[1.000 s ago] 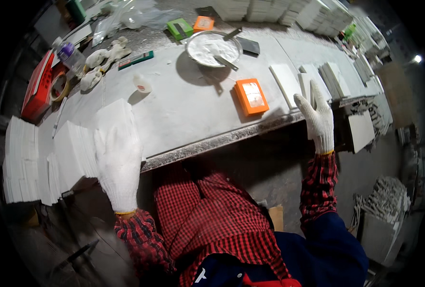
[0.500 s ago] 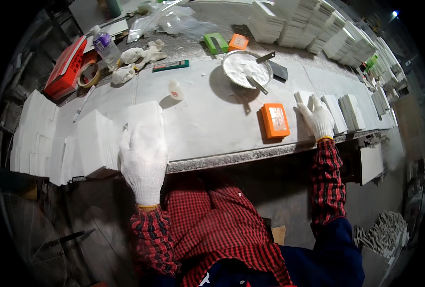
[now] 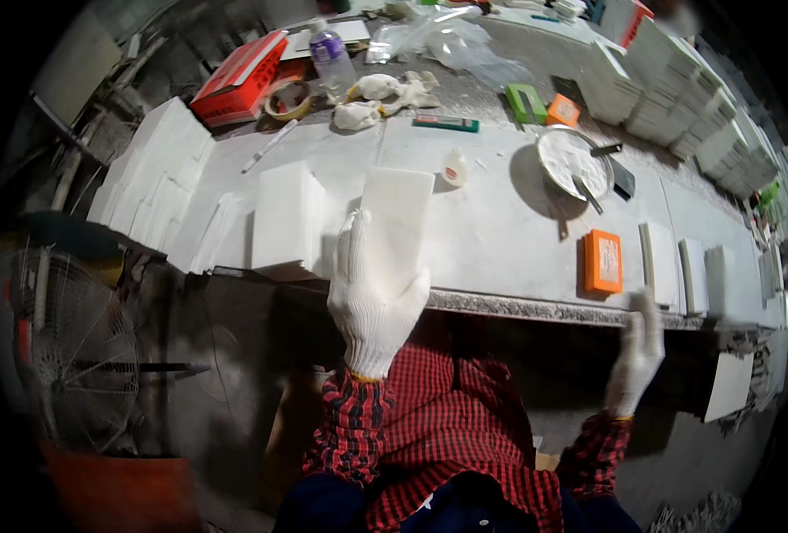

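Currently | left hand (image 3: 376, 306) clasping white tile (image 3: 399, 202), long axis pointing away | right hand (image 3: 637, 360) empty, outstretched

No lettering is legible. Indistinct print marks a red cardboard box (image 3: 234, 82) by the table's (image 3: 509, 231) left edge, the purple label (image 3: 328, 48) on a clear plastic bottle (image 3: 337, 76) beside it, and a small white plastic bottle (image 3: 454, 167).

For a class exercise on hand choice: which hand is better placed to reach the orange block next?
Probably the right hand: it is nearer the orange block, and no object shows in it. The left hand is farther away, at the white tile.
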`<action>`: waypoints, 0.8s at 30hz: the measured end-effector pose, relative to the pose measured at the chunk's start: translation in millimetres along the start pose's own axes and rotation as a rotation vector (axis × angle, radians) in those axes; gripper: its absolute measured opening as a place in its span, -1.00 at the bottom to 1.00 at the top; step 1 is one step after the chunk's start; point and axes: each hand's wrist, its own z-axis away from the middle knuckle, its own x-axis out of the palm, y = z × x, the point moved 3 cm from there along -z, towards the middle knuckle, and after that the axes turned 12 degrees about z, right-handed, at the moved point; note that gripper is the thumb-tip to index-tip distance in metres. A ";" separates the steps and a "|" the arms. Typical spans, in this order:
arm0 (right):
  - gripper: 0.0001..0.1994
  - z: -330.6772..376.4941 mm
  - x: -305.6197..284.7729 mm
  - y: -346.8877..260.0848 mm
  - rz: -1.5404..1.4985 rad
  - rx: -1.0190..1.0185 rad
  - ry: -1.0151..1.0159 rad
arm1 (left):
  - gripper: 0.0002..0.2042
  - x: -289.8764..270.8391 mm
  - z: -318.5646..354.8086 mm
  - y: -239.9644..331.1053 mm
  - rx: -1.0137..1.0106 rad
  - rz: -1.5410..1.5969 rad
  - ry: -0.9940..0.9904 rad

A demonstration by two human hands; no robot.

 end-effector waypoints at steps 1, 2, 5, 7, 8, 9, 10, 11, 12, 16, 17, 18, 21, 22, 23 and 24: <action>-0.57 16.2 14.0 -1.9 -0.014 -0.002 -0.139 | -0.18 -0.6 3.9 11.7 0.056 -0.016 -0.017; -0.56 29.5 26.2 -29.4 -0.001 -0.012 -0.291 | -0.18 3.3 10.4 22.8 0.050 0.033 -0.073; -0.46 40.7 71.3 -46.1 -0.305 0.072 -0.596 | -0.13 12.3 28.7 49.1 0.143 0.066 -0.221; -0.51 37.8 102.4 -50.0 -0.600 0.053 -0.603 | -0.11 17.3 43.6 56.4 0.199 0.100 -0.258; -0.54 34.7 109.5 -59.6 -0.623 0.111 -0.620 | -0.11 18.9 49.7 59.9 0.195 0.107 -0.270; -0.57 33.7 113.2 -66.8 -0.647 0.169 -0.637 | -0.10 21.0 56.0 62.7 0.191 0.113 -0.283; -0.59 37.1 120.4 -65.0 -0.679 0.187 -0.611 | -0.09 22.4 63.3 61.0 0.197 0.128 -0.286; -0.62 39.9 125.5 -61.5 -0.711 0.206 -0.585 | -0.11 22.9 67.7 61.2 0.167 0.138 -0.295; -0.63 42.1 125.0 -61.3 -0.720 0.223 -0.574 | -0.13 23.7 71.7 61.3 0.135 0.147 -0.304; -0.62 43.2 120.1 -58.1 -0.819 0.343 -0.590 | -0.24 27.8 76.1 58.3 -0.364 0.570 -0.386; -0.62 43.6 120.3 -58.3 -0.850 0.383 -0.583 | -0.27 28.2 76.1 57.9 -0.522 0.688 -0.422; -0.61 43.7 121.1 -57.3 -0.880 0.422 -0.576 | -0.31 27.5 68.3 57.5 -0.664 0.794 -0.501; -0.59 42.2 123.3 -36.0 -0.867 0.388 -0.580 | -0.43 31.7 62.4 50.0 -0.923 0.963 -0.699; -0.57 42.9 123.8 -31.2 -0.875 0.403 -0.589 | -0.43 32.3 67.9 43.2 -0.978 1.018 -0.686; -0.50 42.0 123.7 -30.3 -0.813 0.447 -0.603 | -0.44 32.9 71.4 39.8 -1.032 1.073 -0.672; -0.49 41.6 126.2 -25.6 -0.798 0.488 -0.617 | -0.46 34.0 72.8 41.9 -1.072 1.118 -0.605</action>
